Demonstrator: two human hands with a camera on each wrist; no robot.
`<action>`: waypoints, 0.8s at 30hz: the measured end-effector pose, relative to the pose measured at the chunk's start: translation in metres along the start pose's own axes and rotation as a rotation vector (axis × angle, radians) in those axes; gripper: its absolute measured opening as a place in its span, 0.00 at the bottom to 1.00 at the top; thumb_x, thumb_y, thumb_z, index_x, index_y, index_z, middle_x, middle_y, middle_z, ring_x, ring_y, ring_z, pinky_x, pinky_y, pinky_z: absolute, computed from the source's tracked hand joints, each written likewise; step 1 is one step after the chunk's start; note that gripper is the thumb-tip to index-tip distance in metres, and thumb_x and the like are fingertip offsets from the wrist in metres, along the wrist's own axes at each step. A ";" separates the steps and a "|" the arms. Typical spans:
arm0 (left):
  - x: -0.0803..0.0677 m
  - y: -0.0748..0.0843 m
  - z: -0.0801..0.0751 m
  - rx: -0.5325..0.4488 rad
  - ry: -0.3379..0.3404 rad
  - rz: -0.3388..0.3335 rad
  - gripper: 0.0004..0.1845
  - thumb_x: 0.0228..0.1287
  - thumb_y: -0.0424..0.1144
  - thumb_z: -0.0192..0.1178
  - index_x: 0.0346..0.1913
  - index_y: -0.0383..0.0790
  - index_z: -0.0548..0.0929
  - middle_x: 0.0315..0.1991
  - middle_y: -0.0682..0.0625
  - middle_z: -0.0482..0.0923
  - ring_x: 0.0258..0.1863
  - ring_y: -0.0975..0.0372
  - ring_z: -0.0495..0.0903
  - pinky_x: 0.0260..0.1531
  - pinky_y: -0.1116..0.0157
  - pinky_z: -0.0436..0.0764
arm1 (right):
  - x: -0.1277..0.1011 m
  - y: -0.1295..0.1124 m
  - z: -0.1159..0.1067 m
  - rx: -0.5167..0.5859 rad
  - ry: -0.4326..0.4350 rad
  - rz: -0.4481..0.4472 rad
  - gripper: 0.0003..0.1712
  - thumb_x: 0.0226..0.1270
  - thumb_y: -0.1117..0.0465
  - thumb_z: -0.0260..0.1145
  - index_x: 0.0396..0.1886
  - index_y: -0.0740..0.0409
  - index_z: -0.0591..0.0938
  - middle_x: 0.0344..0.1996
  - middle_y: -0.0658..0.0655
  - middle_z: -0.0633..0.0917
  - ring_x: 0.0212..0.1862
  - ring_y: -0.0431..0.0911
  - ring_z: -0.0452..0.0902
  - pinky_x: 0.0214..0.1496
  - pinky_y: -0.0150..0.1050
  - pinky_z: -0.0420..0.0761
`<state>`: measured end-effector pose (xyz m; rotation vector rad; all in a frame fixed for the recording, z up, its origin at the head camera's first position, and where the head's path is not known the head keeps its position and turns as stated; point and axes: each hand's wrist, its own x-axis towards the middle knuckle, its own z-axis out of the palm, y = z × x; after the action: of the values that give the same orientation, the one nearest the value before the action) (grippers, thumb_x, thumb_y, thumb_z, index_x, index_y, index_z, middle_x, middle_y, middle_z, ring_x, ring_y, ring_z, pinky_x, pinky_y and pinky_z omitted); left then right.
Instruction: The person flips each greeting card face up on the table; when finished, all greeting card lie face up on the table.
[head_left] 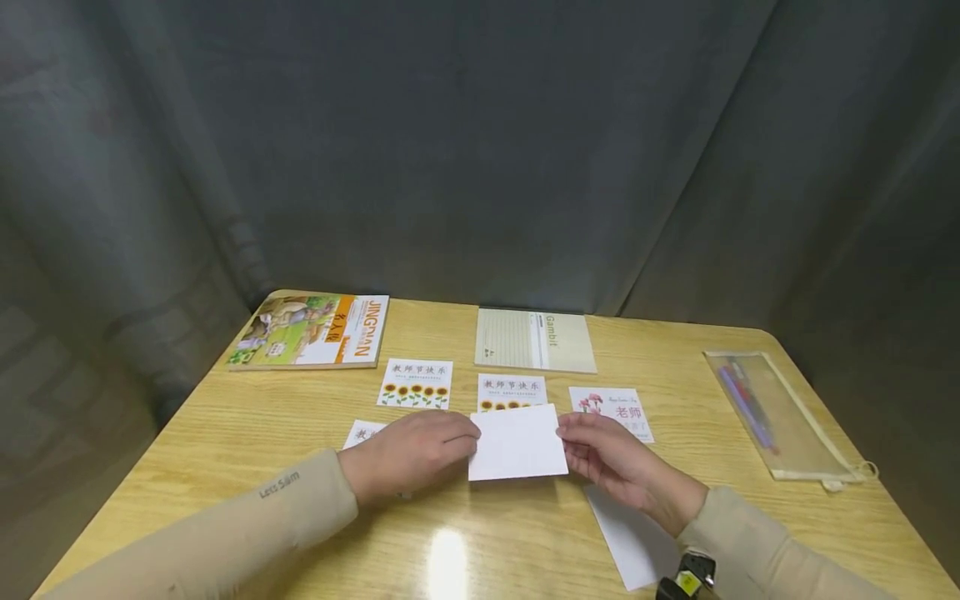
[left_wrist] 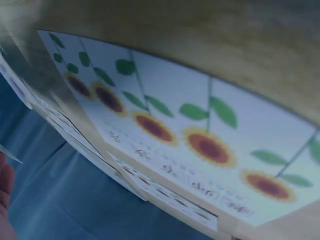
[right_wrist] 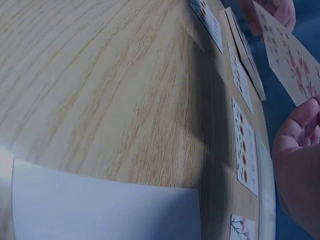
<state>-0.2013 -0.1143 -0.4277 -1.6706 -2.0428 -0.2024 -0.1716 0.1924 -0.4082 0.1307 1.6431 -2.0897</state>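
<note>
Both hands hold up one greeting card above the table. Its blank white side faces the head camera; in the right wrist view the other side shows red flowers and printed characters. My left hand pinches the card's left edge, and my right hand pinches the right edge between thumb and fingers. Beneath the left hand lies a sunflower card, mostly hidden by that hand in the head view. A blank white card or paper lies under the right wrist, partly covered.
Beyond the hands lie two sunflower cards and a pink flower card. A picture book is at the back left, a Gambit notebook at the back middle. At right lies a zip pouch with pens.
</note>
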 end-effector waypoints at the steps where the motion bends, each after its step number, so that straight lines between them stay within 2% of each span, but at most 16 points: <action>1: 0.000 -0.001 0.000 -0.019 0.013 -0.019 0.13 0.58 0.23 0.70 0.45 0.36 0.84 0.48 0.48 0.84 0.50 0.59 0.83 0.56 0.67 0.81 | 0.000 0.000 0.000 0.002 0.000 -0.001 0.09 0.76 0.69 0.59 0.52 0.64 0.73 0.37 0.54 0.81 0.38 0.39 0.78 0.42 0.28 0.82; 4: -0.001 -0.002 -0.001 -0.088 0.055 -0.093 0.12 0.59 0.25 0.71 0.45 0.35 0.84 0.46 0.49 0.85 0.49 0.60 0.84 0.56 0.68 0.80 | 0.000 0.000 0.000 -0.030 0.011 -0.009 0.07 0.76 0.68 0.60 0.50 0.63 0.75 0.37 0.53 0.80 0.38 0.39 0.78 0.42 0.28 0.82; 8: -0.001 0.001 -0.002 -0.219 0.083 -0.263 0.07 0.65 0.27 0.68 0.44 0.36 0.84 0.44 0.49 0.85 0.48 0.59 0.85 0.54 0.66 0.82 | 0.001 -0.001 -0.002 -0.064 0.011 -0.032 0.05 0.77 0.67 0.59 0.46 0.63 0.80 0.36 0.52 0.83 0.37 0.38 0.80 0.43 0.28 0.83; 11: -0.001 0.004 -0.003 -0.320 0.093 -0.403 0.03 0.71 0.29 0.64 0.44 0.36 0.85 0.43 0.50 0.86 0.45 0.60 0.86 0.49 0.66 0.84 | 0.001 -0.002 -0.003 -0.092 -0.030 -0.056 0.08 0.77 0.68 0.58 0.49 0.66 0.81 0.38 0.53 0.85 0.39 0.39 0.82 0.44 0.28 0.84; 15: 0.000 0.006 -0.003 -0.462 0.119 -0.515 0.04 0.76 0.31 0.60 0.43 0.36 0.84 0.40 0.49 0.86 0.39 0.63 0.84 0.42 0.67 0.85 | 0.002 0.000 -0.001 -0.151 -0.069 -0.075 0.07 0.76 0.69 0.59 0.48 0.65 0.81 0.40 0.54 0.85 0.41 0.39 0.81 0.44 0.29 0.83; 20: 0.003 0.009 -0.003 -0.582 0.109 -0.634 0.03 0.75 0.31 0.60 0.41 0.40 0.83 0.37 0.52 0.85 0.37 0.66 0.82 0.40 0.66 0.84 | 0.002 0.002 0.002 -0.219 -0.014 -0.072 0.03 0.76 0.66 0.62 0.43 0.61 0.81 0.37 0.52 0.82 0.39 0.41 0.78 0.42 0.31 0.82; 24: 0.006 0.011 -0.005 -0.653 0.084 -0.766 0.03 0.74 0.32 0.62 0.40 0.40 0.83 0.35 0.56 0.83 0.36 0.67 0.81 0.42 0.65 0.84 | 0.003 0.005 0.003 -0.309 0.033 -0.076 0.05 0.76 0.64 0.64 0.44 0.62 0.81 0.39 0.52 0.81 0.42 0.43 0.77 0.45 0.35 0.81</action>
<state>-0.1900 -0.1080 -0.4227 -1.0347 -2.6166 -1.2783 -0.1719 0.1874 -0.4129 0.0019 1.9950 -1.8667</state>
